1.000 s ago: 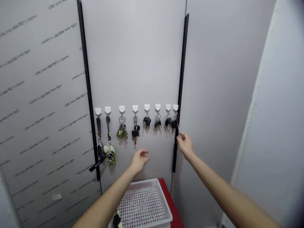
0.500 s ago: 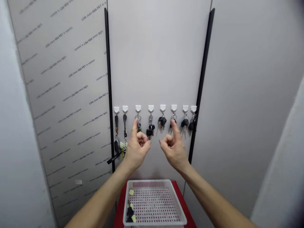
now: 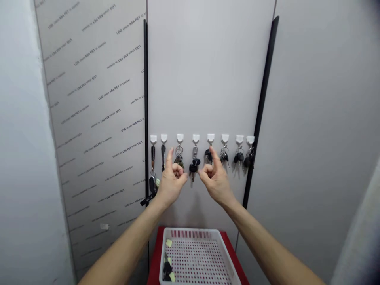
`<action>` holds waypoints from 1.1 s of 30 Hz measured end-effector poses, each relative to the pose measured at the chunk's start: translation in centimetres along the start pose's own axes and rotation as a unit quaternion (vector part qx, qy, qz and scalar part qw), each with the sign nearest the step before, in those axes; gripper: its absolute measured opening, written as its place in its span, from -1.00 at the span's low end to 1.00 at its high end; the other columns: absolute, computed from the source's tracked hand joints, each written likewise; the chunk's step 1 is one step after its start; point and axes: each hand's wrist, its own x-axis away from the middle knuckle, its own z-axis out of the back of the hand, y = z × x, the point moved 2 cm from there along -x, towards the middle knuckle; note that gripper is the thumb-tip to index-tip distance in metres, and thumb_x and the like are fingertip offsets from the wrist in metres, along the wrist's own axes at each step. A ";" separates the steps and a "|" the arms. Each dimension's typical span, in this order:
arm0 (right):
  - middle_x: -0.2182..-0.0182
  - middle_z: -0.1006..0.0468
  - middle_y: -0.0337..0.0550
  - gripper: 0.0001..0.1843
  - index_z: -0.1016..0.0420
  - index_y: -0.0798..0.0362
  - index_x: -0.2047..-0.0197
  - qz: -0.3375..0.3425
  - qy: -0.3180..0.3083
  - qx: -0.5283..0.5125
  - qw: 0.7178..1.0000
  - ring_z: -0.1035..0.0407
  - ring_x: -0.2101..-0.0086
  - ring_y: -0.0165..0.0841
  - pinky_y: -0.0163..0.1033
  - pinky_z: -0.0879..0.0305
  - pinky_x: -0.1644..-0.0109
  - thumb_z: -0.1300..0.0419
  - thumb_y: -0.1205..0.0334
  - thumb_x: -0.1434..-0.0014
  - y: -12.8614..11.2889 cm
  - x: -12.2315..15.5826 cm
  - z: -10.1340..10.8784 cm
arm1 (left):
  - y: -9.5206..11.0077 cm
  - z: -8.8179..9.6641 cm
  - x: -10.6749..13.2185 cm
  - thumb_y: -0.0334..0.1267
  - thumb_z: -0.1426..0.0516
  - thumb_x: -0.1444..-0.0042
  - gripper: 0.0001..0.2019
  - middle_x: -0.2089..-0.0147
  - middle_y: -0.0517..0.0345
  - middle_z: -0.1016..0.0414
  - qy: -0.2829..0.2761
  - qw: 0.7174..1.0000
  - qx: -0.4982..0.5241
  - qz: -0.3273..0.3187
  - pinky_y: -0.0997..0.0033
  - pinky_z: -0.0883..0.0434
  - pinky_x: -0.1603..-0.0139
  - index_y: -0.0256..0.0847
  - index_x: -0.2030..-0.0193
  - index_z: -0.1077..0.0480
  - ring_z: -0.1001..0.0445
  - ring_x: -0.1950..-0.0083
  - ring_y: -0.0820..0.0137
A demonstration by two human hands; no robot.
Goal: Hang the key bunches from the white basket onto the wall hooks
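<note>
Both my hands are raised before a row of key bunches on white wall hooks, holding nothing. My left hand [image 3: 172, 180] has its index finger pointing up, the thumb out and the other fingers curled in. Behind it, partly covered, hangs a key bunch with a ring and olive-coloured pieces [image 3: 179, 156]. My right hand [image 3: 216, 178] makes the mirrored shape, its index fingertip in front of another black key bunch [image 3: 208, 154]. Between the hands hangs a black-headed bunch of keys [image 3: 194, 164] from a metal clip. Neither hand appears to grip any keys.
Below, a white perforated plastic basket [image 3: 196, 233] stands on a red surface [image 3: 157, 253]; it holds black-headed keys [image 3: 168, 269] and pale yellow pieces [image 3: 169, 243]. Black vertical strips [image 3: 146, 99] flank the panel. More key bunches [image 3: 238, 157] hang at right, and strap keyrings [image 3: 152, 182] at left.
The view has shifted so the hooks, panel and basket sit further right and slightly lower. My hands keep the same shape and now sit further left relative to the hooks.
</note>
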 end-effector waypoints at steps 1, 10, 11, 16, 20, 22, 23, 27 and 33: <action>0.67 -0.18 -0.39 -0.34 0.20 0.06 -0.07 -0.020 0.021 0.024 0.999 -0.09 0.63 -0.55 -0.37 -0.12 0.48 0.02 0.33 0.12 1.0 -0.2 0.5 | -1.0 0.8 -0.2 -0.39 -0.01 0.17 -0.32 0.47 0.29 -0.21 0.043 0.999 -0.023 0.010 0.56 -0.22 0.41 -0.07 -0.07 0.30 -0.21 0.49 0.60; 0.36 -0.34 -0.04 -0.42 -0.14 0.18 0.11 -0.174 0.090 0.133 0.971 -0.24 0.38 -0.35 -0.23 -0.15 0.27 -0.07 0.12 0.25 7.7 -1.8 -0.7 | -8.2 1.9 -3.2 -0.25 -0.13 0.32 -0.30 0.11 -0.05 -0.20 0.220 0.938 -0.205 0.171 0.36 -0.20 0.18 -0.24 -0.01 0.10 -0.22 0.11 0.32; 0.37 -0.34 -0.05 -0.40 -0.13 0.17 0.12 -0.175 0.102 0.131 0.971 -0.24 0.39 -0.34 -0.23 -0.16 0.29 -0.08 0.10 0.27 7.5 -2.0 -1.6 | -8.1 1.0 -3.5 -0.24 -0.13 0.32 -0.29 0.11 -0.08 -0.21 0.215 0.935 -0.220 0.178 0.35 -0.20 0.18 -0.25 -0.02 0.12 -0.23 0.11 0.30; 0.47 -0.36 -0.13 -0.42 -0.12 0.13 0.16 -0.212 0.148 0.088 0.962 -0.25 0.44 -0.35 -0.27 -0.16 0.35 -0.07 0.04 0.29 6.1 -3.5 -5.3 | -7.6 -0.5 -3.9 -0.36 -0.03 0.21 -0.41 0.29 -0.01 -0.33 0.216 0.932 -0.219 0.191 0.43 -0.25 0.32 -0.28 -0.01 0.13 -0.34 0.31 0.38; 0.39 -0.35 -0.09 -0.48 -0.18 0.13 0.27 -0.220 0.143 0.030 0.964 -0.24 0.39 -0.37 -0.30 -0.14 0.32 -0.08 0.02 0.32 6.0 -4.5 -6.5 | -7.5 1.1 -4.1 -0.34 0.02 0.17 -0.72 0.53 0.20 -0.30 0.161 0.964 -0.115 0.180 0.58 -0.22 0.60 -0.27 0.23 -0.14 -0.26 0.63 0.56; 0.39 -0.35 -0.12 -0.49 -0.18 0.11 0.30 -0.222 0.124 0.005 0.967 -0.24 0.39 -0.38 -0.31 -0.15 0.33 -0.12 0.07 0.37 6.0 -4.9 -7.2 | -6.8 1.4 -4.4 -0.33 0.03 0.16 -0.78 0.67 0.30 -0.21 0.131 0.973 -0.079 0.171 0.62 -0.17 0.69 -0.29 0.30 -0.16 -0.18 0.72 0.59; 0.42 -0.35 -0.15 -0.51 -0.18 0.10 0.31 -0.232 0.119 -0.005 0.965 -0.24 0.41 -0.39 -0.32 -0.15 0.36 -0.13 0.11 0.39 5.8 -5.1 -7.6 | -6.3 1.5 -4.6 -0.33 0.03 0.17 -0.79 0.70 0.33 -0.18 0.124 0.976 -0.069 0.163 0.64 -0.15 0.71 -0.29 0.31 -0.16 -0.17 0.74 0.60; 0.52 -0.33 -0.27 -0.65 -0.19 0.09 0.39 -0.246 0.134 -0.068 0.957 -0.23 0.51 -0.47 -0.38 -0.15 0.46 -0.09 0.32 0.38 3.9 -6.5 -8.6 | -3.5 2.0 -6.1 -0.35 0.03 0.18 -0.84 0.71 0.35 -0.15 0.136 0.981 -0.060 0.127 0.67 -0.12 0.74 -0.28 0.37 -0.17 -0.16 0.75 0.62; 0.74 -0.18 -0.40 -0.91 -0.14 0.08 0.56 -0.258 0.128 -0.254 0.923 -0.12 0.69 -0.56 -0.46 -0.08 0.63 0.02 0.41 0.26 -1.1 -10.1 -5.9 | 0.0 5.6 -8.8 -0.31 0.04 0.18 -0.91 0.69 0.33 -0.15 0.131 0.977 -0.132 0.107 0.67 -0.08 0.76 -0.26 0.47 -0.18 -0.14 0.75 0.63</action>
